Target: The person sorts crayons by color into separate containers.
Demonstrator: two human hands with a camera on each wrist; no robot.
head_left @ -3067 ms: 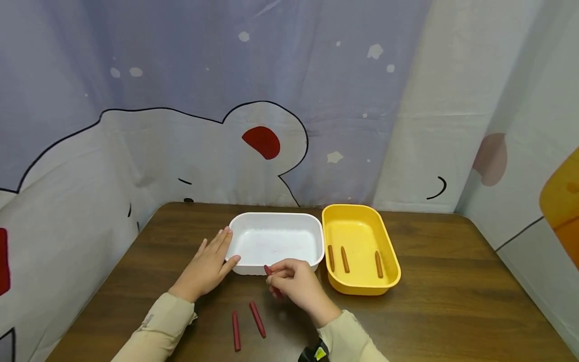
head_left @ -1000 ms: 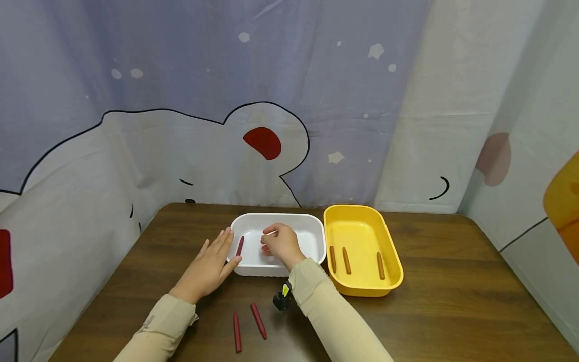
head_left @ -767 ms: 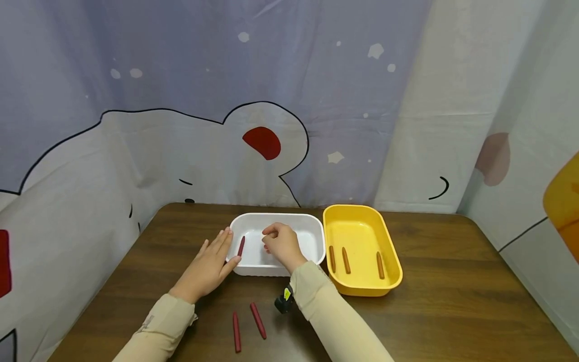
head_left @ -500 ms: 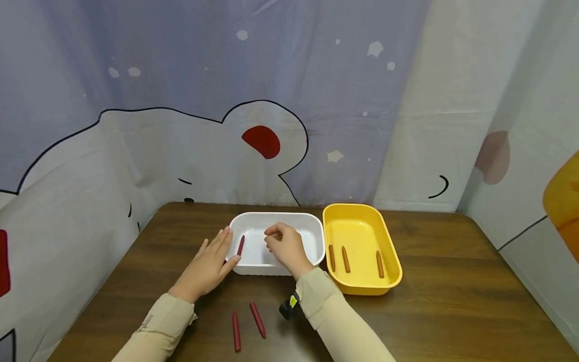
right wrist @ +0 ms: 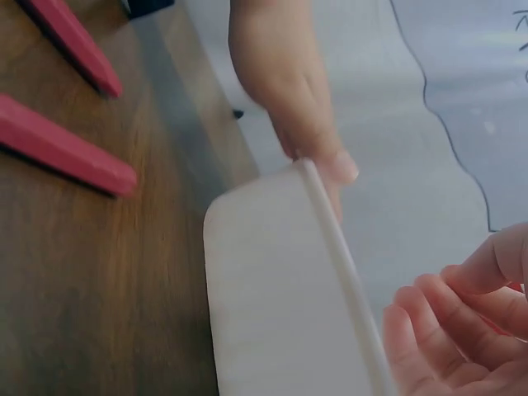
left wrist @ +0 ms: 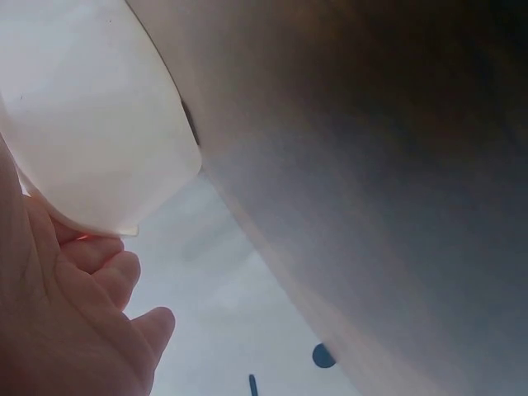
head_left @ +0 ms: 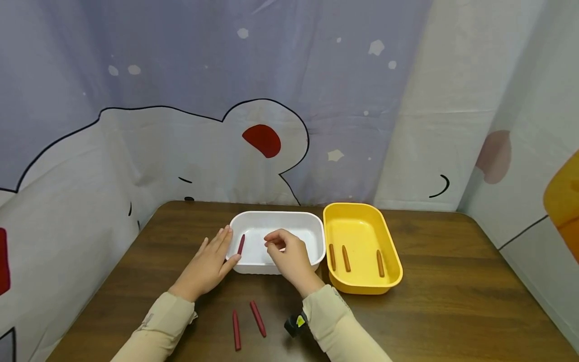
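My left hand (head_left: 203, 269) rests against the left end of a white plastic tray (head_left: 276, 213), fingers fairly straight along the rim and thumb at the front corner. Inside that tray, near its left end, lies a dark red crayon (head_left: 241, 245). Over the tray's front side hovers my right hand (head_left: 291, 259), its fingers loosely bent with nothing visible in them. In the right wrist view the right fingertips (right wrist: 433, 285) are beside the tray rim, apart from it. Two more dark red crayons, one on the left (head_left: 236, 330) and one on the right (head_left: 258, 319), lie on the table in front.
A yellow tray (head_left: 362, 226) stands close against the right end of the white one. It holds three brown crayons (head_left: 346, 258). Behind the wooden table (head_left: 452, 281) hangs a printed curtain (head_left: 353, 100). A small black device (head_left: 295, 324) is on my right wrist.
The right hand carried a red crayon in front of the white tray; that crayon now lies in the tray. Lately the right hand has drawn back toward me. The left hand stayed put.
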